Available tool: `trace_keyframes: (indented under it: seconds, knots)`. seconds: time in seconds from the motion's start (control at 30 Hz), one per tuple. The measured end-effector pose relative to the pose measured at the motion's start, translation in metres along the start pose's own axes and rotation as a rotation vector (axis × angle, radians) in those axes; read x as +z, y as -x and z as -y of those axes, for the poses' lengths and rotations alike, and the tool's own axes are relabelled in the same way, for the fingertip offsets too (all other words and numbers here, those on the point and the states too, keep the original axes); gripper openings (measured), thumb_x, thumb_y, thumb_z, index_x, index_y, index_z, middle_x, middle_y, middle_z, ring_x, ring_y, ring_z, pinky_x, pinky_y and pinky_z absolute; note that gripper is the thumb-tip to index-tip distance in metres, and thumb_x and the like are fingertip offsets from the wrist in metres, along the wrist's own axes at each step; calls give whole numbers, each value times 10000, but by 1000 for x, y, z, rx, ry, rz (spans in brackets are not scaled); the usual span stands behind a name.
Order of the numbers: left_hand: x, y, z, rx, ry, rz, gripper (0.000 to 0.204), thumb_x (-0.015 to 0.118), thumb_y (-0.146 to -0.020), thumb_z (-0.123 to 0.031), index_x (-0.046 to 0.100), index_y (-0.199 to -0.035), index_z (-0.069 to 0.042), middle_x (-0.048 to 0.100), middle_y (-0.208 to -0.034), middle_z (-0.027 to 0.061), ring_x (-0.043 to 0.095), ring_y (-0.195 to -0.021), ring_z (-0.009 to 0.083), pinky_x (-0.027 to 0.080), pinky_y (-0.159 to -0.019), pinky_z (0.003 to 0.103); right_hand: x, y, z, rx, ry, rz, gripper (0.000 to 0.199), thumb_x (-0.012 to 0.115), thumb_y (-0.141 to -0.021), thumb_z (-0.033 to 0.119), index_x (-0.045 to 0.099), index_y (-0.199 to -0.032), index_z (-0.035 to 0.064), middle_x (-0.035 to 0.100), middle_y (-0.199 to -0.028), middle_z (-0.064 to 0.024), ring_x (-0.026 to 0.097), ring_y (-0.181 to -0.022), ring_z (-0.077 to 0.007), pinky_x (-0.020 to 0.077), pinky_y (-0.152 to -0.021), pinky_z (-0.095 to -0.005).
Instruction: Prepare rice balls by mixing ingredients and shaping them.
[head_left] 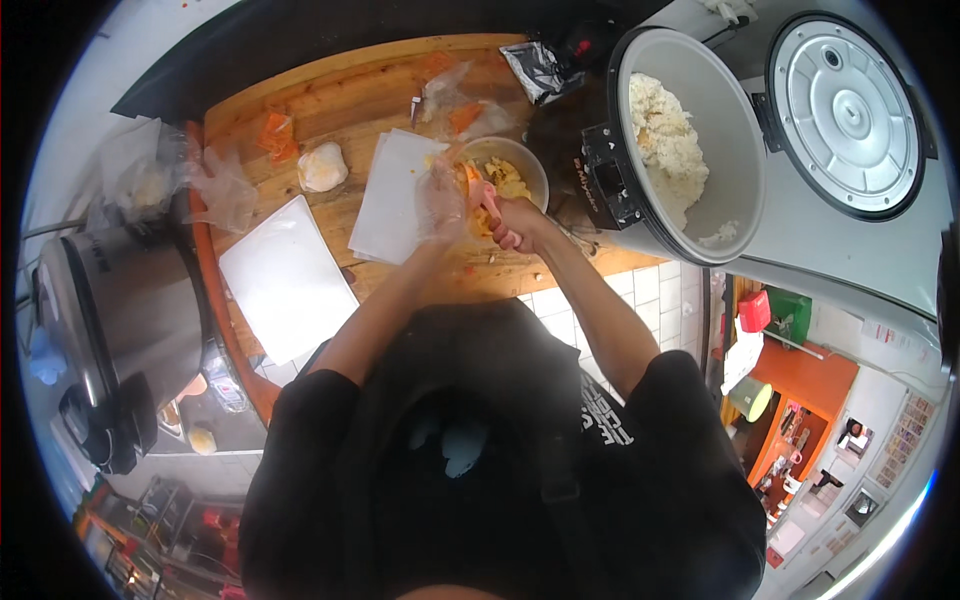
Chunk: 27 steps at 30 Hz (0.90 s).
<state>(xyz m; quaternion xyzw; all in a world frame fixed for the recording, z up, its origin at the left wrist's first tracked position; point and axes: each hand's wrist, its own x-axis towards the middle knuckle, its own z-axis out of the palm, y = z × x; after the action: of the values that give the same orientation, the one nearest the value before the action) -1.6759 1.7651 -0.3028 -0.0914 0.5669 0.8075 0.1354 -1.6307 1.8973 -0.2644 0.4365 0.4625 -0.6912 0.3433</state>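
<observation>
Two hands meet over the small bowl [512, 172]. Right hand [512, 222] has its fingers closed around a pinkish-orange paddle handle [484, 195], tip down in the yellowish food. Left hand [440, 200], in a clear plastic glove, is up against the bowl's near rim, probably steadying it; can't tell how its fingers curl. Bowl sits on the wooden desk [340, 95] beside a white cutting board [395, 195], right next to the open rice cooker [690, 140], so rice is close.

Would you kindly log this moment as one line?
left hand: gloved, at bowl | right hand: holds pink scoop | rice cooker: open
</observation>
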Motion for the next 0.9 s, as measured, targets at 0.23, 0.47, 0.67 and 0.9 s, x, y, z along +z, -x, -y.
trace_keyframes:
  seconds: [0.23,0.47,0.67,0.9]
  knots:
    - [-4,7,-50,-215,473,225,764,230,-990,-608,522,-1289,32,561,-1270,159,544,-1158,244,436,-998,369,-36,43,-25,-16,-296,320,263,421,-1014,424,500,-1106,191,425,-603,43,367,-413,-29,251,-314,-160]
    - [-26,-22,-44,339,-255,247,696,272,-1005,-563,525,-1302,13,582,-1248,115,533,-1168,185,391,-1042,327,-57,40,-52,-13,-565,609,271,338,-1039,403,492,-1007,181,372,-556,41,317,-363,-43,220,-260,-173]
    - [23,32,-112,209,-96,503,530,300,-1049,-382,554,-1285,19,575,-1303,126,477,-1242,194,337,-1064,333,-42,53,-59,-159,-479,473,272,362,-1027,440,475,-990,195,331,-517,39,255,-319,-43,187,-239,-180]
    - [44,30,-80,619,-556,356,505,391,-1006,-465,611,-1207,-57,622,-1205,113,544,-1172,266,398,-1016,363,-17,77,-44,-316,-264,278,258,355,-1028,445,444,-1000,204,362,-570,39,275,-369,-47,196,-271,-183]
